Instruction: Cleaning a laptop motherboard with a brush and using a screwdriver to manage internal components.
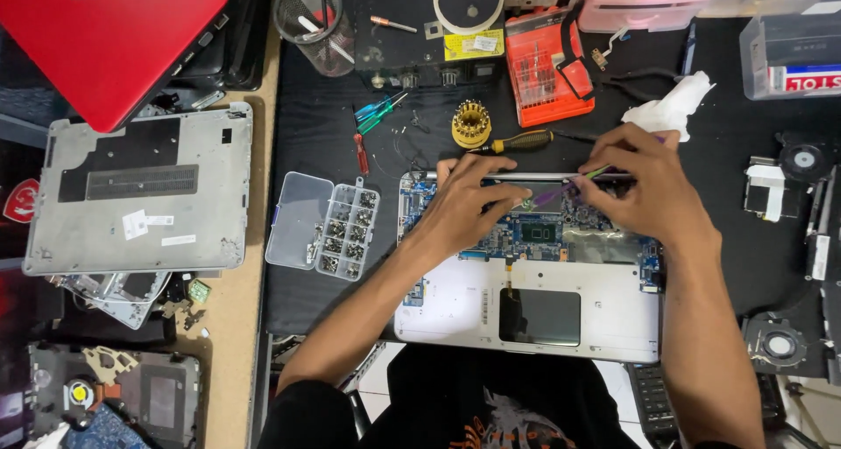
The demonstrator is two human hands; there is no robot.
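Note:
An opened silver laptop (604, 313) lies bottom-up in front of me, its blue circuit board (536, 234) exposed along the far half. My left hand (469, 202) rests on the board's left part, fingers pressing down near the hinge edge. My right hand (644, 182) holds a thin purple-and-green tool (561, 189) whose tip points left onto the board, close to my left fingertips. A yellow-and-black screwdriver (517, 141) lies just beyond the laptop.
A clear screw organiser box (324, 226) sits left of the laptop, and a grey laptop bottom cover (140, 190) lies further left. An orange bit set (547, 63), a yellow bit holder (471, 123), a white tissue (673, 107), a red laptop (109, 37) and fans (775, 344) surround the black mat.

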